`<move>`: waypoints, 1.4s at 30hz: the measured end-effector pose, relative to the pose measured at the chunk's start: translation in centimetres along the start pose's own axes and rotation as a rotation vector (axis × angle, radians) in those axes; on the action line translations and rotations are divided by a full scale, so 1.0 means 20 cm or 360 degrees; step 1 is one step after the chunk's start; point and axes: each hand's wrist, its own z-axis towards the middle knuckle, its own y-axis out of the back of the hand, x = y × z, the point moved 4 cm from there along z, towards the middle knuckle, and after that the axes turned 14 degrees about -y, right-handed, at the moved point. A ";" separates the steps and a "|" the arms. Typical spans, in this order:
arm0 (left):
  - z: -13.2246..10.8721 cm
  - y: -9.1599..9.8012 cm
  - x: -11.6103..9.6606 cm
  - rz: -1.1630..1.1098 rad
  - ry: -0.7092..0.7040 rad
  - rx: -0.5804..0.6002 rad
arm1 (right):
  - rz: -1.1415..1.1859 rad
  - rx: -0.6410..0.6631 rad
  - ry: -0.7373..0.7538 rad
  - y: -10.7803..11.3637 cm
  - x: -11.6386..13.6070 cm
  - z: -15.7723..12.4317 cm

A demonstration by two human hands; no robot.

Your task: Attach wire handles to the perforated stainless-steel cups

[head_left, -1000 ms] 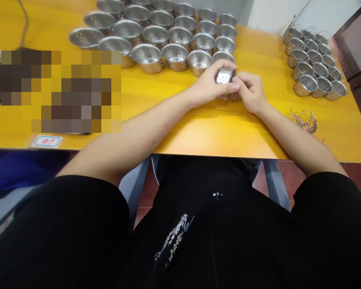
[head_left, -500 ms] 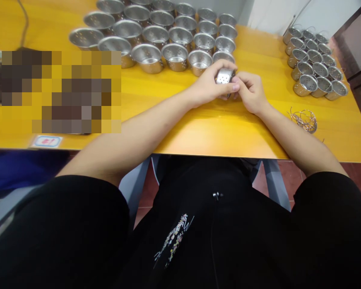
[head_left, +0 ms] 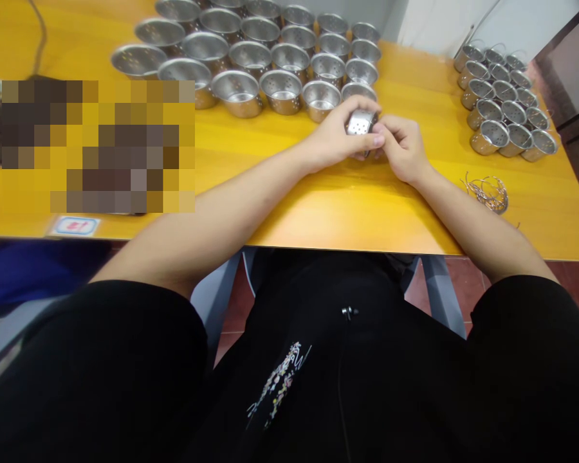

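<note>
A small perforated steel cup (head_left: 359,122) lies on its side between both my hands, just above the yellow table (head_left: 318,206). My left hand (head_left: 338,132) wraps around the cup from the left, thumb and fingers closed on it. My right hand (head_left: 401,146) is curled against the cup's right side, fingertips pinched at its rim; what they pinch is too small to make out. Both forearms rest on the table.
Rows of matching perforated steel cups (head_left: 251,51) stand at the back centre. A second group of cups with wire handles (head_left: 504,96) sits at the back right. A small heap of bent wire handles (head_left: 487,191) lies near my right forearm. A blurred patch covers the left side.
</note>
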 end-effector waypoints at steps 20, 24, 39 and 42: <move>0.03 0.02 0.03 -0.0032 -0.0034 0.0072 | -0.0041 -0.0027 0.0230 0.01 -0.04 0.02; 0.03 0.02 0.04 -0.0045 -0.0053 0.0097 | -0.0025 -0.0018 0.0202 0.01 -0.03 0.02; 0.03 0.02 0.04 0.0001 -0.0028 0.0077 | 0.0007 0.0003 0.0204 0.00 -0.05 0.02; 0.03 0.02 0.03 0.0002 -0.0023 0.0067 | -0.0009 -0.0005 0.0208 0.00 -0.04 0.02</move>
